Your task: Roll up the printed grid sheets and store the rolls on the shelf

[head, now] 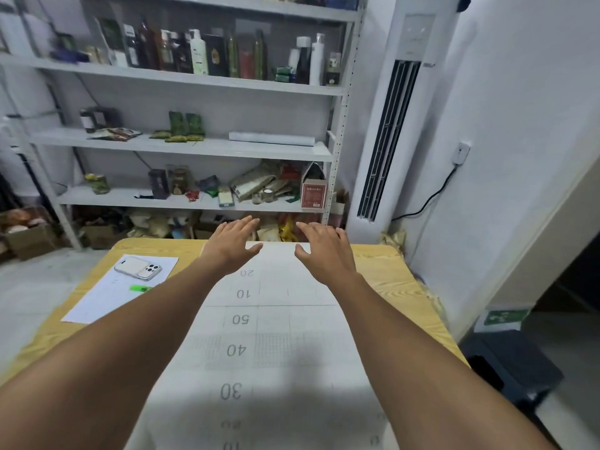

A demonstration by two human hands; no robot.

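A white printed grid sheet (276, 345) with upside-down numbers lies flat along the yellow wooden table (399, 287), running from the near edge to the far edge. My left hand (232, 243) and my right hand (324, 250) are stretched out over the sheet's far end, fingers spread and straight, reaching past the table's far edge. Neither hand holds anything. One rolled white sheet (272, 138) lies on the middle board of the grey shelf unit (181, 147) behind the table.
A phone (138, 267) and a green marker (140, 288) rest on a smaller paper (97, 303) at the table's left. Bottles and packets fill the shelves. A tall air conditioner (389, 125) stands right of the shelf. Boxes sit on the floor at left.
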